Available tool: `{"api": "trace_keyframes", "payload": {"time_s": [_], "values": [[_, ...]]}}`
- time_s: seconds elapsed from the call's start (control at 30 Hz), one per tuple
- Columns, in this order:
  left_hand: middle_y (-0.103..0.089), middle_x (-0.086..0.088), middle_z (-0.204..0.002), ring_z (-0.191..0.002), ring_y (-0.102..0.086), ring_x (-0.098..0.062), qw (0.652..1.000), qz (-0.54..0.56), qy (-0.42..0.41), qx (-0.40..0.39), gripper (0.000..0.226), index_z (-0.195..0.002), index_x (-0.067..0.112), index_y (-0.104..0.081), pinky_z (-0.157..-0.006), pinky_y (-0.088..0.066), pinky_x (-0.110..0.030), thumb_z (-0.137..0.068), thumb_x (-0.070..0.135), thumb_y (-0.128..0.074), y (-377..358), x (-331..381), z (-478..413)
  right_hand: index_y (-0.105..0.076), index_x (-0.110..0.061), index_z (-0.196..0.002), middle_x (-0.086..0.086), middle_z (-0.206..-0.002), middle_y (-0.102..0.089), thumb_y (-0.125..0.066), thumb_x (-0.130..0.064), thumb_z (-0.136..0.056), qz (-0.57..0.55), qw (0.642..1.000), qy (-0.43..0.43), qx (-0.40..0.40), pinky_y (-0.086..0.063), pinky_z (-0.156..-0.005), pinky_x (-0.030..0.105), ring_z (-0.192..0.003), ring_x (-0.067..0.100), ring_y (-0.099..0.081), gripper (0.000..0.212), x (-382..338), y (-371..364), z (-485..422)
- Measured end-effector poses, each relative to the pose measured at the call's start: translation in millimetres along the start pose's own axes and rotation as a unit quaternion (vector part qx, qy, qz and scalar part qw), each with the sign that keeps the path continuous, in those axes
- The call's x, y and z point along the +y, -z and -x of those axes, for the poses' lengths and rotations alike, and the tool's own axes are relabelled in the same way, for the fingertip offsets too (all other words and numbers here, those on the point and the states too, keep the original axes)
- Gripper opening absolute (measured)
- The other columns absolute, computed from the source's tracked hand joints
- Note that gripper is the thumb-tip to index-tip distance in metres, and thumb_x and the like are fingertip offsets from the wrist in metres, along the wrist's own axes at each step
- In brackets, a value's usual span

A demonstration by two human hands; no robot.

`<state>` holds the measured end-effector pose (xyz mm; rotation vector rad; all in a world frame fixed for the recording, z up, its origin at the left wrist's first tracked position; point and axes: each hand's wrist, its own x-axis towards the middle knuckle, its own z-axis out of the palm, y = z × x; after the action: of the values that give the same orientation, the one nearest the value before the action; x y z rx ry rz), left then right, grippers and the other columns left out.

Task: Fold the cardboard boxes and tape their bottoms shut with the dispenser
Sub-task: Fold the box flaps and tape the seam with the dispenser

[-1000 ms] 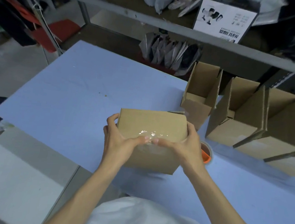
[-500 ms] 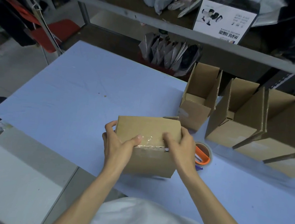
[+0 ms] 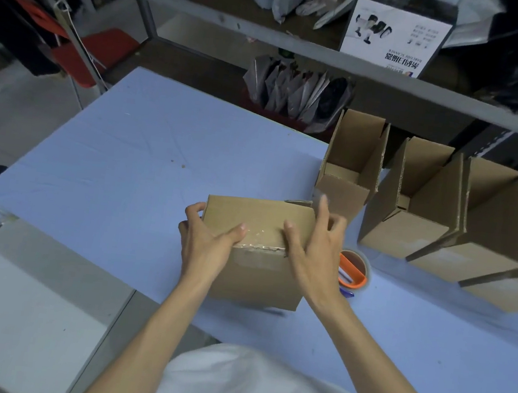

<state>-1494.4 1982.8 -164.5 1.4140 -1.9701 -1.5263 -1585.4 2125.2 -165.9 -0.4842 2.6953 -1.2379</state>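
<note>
tabletop [image 3: 124,163] — pale blue | cardboard box [image 3: 258,219] — plain brown | tape dispenser [image 3: 353,270] — orange | folding chair [image 3: 95,58] — red | shirt [image 3: 243,390] — white

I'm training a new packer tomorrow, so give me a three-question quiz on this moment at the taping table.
1. True or false: the tape dispenser is in the right hand.
2. Which hand grips the box round its side edge? A) left hand B) right hand C) neither
3. Fill in: the boxes lined up on the right stand with their open side ____.

Key: 1 false, it lies on the table just right of the box; 2 A; 3 up.
</note>
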Motion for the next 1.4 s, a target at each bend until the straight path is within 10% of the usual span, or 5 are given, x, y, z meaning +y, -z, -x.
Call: {"api": "trace_keyframes", "payload": {"time_s": [0.17, 0.43, 0.8, 1.13, 1.4], "values": [[-0.043, 0.010, -0.127, -0.115, -0.034, -0.007, 0.972, -0.052, -0.223, 0.056, 0.050, -0.122, 0.028, -0.058, -0.097, -0.032, -0.020, -0.077, 0.037, -0.078, -1, 4, -2, -0.072, -0.014, -0.104, 0.002, -0.102, -0.066, -0.074, -0.029, -0.082, 0.052, 0.942, 0.331, -0.020, -0.052, -0.071, 0.036, -0.091, 0.021, -0.058, 0.027, -3, -3, -2], [-0.068, 0.010, -0.084, -0.080, -0.060, -0.010, 0.868, -0.146, -0.475, -0.004, 0.018, -0.076, 0.022, -0.071, -0.076, -0.039, -0.019, -0.084, 0.037, -0.067, 1, -11, -7, -0.077, -0.011, -0.083, -0.002, -0.081, -0.072, -0.074, -0.027, -0.078, 0.027, 0.957, 0.289, -0.006, -0.053, -0.055, 0.038, -0.073, 0.025, -0.065, 0.017, -3, -6, -14], [-0.053, 0.005, -0.062, -0.064, -0.040, -0.011, 0.890, -0.178, -0.414, 0.067, 0.018, -0.062, 0.012, -0.061, -0.056, -0.033, -0.026, -0.072, 0.009, -0.076, -8, -3, -6, -0.072, -0.016, -0.068, -0.006, -0.062, -0.059, -0.080, -0.010, -0.070, 0.068, 0.960, 0.270, 0.027, -0.044, -0.043, 0.036, -0.061, 0.017, -0.057, 0.010, -13, -14, -16], [-0.052, 0.004, -0.097, -0.098, -0.044, -0.002, 0.899, -0.186, -0.388, -0.085, 0.045, -0.102, 0.019, -0.068, -0.096, -0.026, -0.020, -0.061, 0.020, -0.087, 3, 1, -26, -0.065, -0.008, -0.110, 0.001, -0.108, -0.065, -0.090, -0.027, -0.058, 0.138, 0.921, 0.359, -0.065, -0.054, -0.062, 0.039, -0.094, 0.025, -0.063, 0.060, 16, -3, -35], [-0.061, 0.015, -0.091, -0.099, -0.055, 0.003, 0.943, -0.067, -0.315, -0.086, 0.022, -0.101, 0.031, -0.065, -0.100, -0.039, -0.033, -0.080, 0.028, -0.073, 4, 13, -24, -0.065, -0.012, -0.076, -0.001, -0.076, -0.060, -0.079, -0.044, -0.073, 0.093, 0.939, 0.319, 0.088, -0.042, -0.051, 0.031, -0.069, 0.019, -0.056, 0.035, -5, -21, -37]]}}
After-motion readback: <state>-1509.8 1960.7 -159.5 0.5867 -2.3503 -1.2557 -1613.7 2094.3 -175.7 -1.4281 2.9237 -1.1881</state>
